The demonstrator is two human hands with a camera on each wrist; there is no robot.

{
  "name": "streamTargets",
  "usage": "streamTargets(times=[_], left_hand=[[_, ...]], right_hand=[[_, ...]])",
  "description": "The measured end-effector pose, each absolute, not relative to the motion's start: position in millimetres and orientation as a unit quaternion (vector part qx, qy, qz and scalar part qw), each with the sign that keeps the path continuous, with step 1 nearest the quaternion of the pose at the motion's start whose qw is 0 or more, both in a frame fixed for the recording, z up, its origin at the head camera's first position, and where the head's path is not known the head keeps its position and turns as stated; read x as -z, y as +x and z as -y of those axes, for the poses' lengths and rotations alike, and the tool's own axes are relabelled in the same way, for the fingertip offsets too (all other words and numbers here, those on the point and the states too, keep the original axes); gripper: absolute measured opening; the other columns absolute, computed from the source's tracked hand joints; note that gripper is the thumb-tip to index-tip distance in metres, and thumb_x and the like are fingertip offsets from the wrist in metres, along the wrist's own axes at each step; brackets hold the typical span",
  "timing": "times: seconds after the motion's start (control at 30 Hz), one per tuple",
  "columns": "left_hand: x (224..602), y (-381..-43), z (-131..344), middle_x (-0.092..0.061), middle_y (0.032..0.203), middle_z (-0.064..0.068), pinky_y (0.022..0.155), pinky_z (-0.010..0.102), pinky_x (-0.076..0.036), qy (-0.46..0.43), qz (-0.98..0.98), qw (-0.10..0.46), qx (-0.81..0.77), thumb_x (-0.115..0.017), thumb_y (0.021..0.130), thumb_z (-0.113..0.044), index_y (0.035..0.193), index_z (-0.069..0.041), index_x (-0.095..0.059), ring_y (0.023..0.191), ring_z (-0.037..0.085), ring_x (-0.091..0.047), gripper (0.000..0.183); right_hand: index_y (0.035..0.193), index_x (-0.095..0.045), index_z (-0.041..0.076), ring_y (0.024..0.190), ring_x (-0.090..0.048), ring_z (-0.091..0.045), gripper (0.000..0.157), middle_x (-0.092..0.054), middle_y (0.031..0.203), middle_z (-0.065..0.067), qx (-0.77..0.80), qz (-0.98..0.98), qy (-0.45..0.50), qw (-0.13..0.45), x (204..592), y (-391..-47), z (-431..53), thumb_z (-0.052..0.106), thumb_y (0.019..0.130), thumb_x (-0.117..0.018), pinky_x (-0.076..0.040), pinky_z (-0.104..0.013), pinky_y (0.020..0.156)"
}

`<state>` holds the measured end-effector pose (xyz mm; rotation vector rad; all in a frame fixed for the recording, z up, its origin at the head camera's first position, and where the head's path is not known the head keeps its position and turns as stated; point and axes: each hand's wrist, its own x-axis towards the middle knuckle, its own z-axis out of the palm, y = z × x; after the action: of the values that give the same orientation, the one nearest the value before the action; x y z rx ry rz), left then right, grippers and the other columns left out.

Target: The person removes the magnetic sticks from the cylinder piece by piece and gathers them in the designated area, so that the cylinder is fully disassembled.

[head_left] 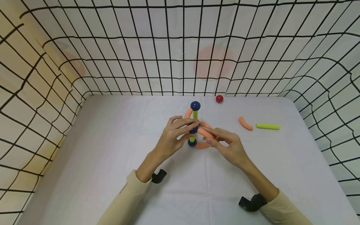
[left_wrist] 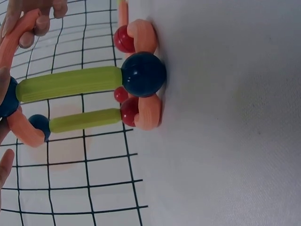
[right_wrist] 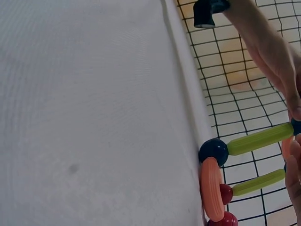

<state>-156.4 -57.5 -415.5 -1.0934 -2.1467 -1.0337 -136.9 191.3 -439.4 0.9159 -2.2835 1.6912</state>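
Observation:
A small frame of green rods, orange curved rods and balls stands on the white table. My left hand (head_left: 172, 134) grips the blue ball (head_left: 193, 129) on top of the near green rod (left_wrist: 70, 84). My right hand (head_left: 232, 145) pinches an orange curved rod (head_left: 205, 132), its inner end right at that ball. At the foot of the near rod a lower blue ball (left_wrist: 143, 74) rests on the table, joined to orange curved rods and red balls (left_wrist: 124, 38). Behind, a second green rod (left_wrist: 84, 121) carries another blue ball (head_left: 195, 105). Fingers partly hide the upper joints.
To the right on the table (head_left: 112, 140) lie a loose orange curved rod (head_left: 245, 123) and a loose green rod (head_left: 268, 126). A red ball (head_left: 219, 99) sits near the back edge. Black mesh netting (head_left: 183, 59) surrounds the back and sides.

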Motion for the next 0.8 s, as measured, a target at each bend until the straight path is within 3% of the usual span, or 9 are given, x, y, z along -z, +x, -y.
streamTargets(times=[0.23,0.57,0.63,0.8], left_hand=[[415,-157,61,-0.077,0.122,0.010,0.113,0.050,-0.047,-0.389,0.800,0.249,0.384,-0.086,0.081,-0.005,0.125,-0.003,-0.074,0.115,0.022,-0.071,0.046],[415,-157,60,-0.076,0.124,0.010,0.113,0.049,-0.047,-0.391,0.803,0.239,0.380,-0.086,0.082,-0.004,0.127,-0.002,-0.073,0.117,0.022,-0.071,0.047],[416,-157,60,-0.076,0.124,0.010,0.113,0.050,-0.047,-0.391,0.804,0.239,0.379,-0.086,0.082,-0.004,0.127,-0.002,-0.073,0.117,0.022,-0.071,0.047],[416,-156,59,-0.076,0.124,0.010,0.114,0.048,-0.046,-0.389,0.807,0.239,0.376,-0.085,0.082,-0.005,0.127,-0.003,-0.073,0.117,0.022,-0.070,0.047]], right_hand=[[0.131,-0.069,-0.003,0.076,-0.065,-0.012,0.041,-0.072,0.100,-0.011,-0.586,0.747,0.301,0.093,434,-142,-201,-0.014,0.091,-0.067,-0.057,-0.022,0.060],[0.143,-0.060,0.001,0.085,-0.063,-0.016,0.040,-0.068,0.104,0.007,-0.615,0.757,0.198,0.102,428,-160,-232,-0.003,0.103,-0.057,-0.057,-0.014,0.069],[0.144,-0.060,0.003,0.088,-0.064,-0.017,0.041,-0.068,0.106,0.007,-0.608,0.767,0.181,0.098,429,-163,-237,-0.001,0.104,-0.056,-0.057,-0.014,0.074],[0.140,-0.067,0.022,0.109,-0.059,-0.005,0.038,-0.073,0.119,0.005,-0.537,0.833,0.097,0.094,432,-167,-247,0.019,0.102,-0.067,-0.049,-0.018,0.087]])
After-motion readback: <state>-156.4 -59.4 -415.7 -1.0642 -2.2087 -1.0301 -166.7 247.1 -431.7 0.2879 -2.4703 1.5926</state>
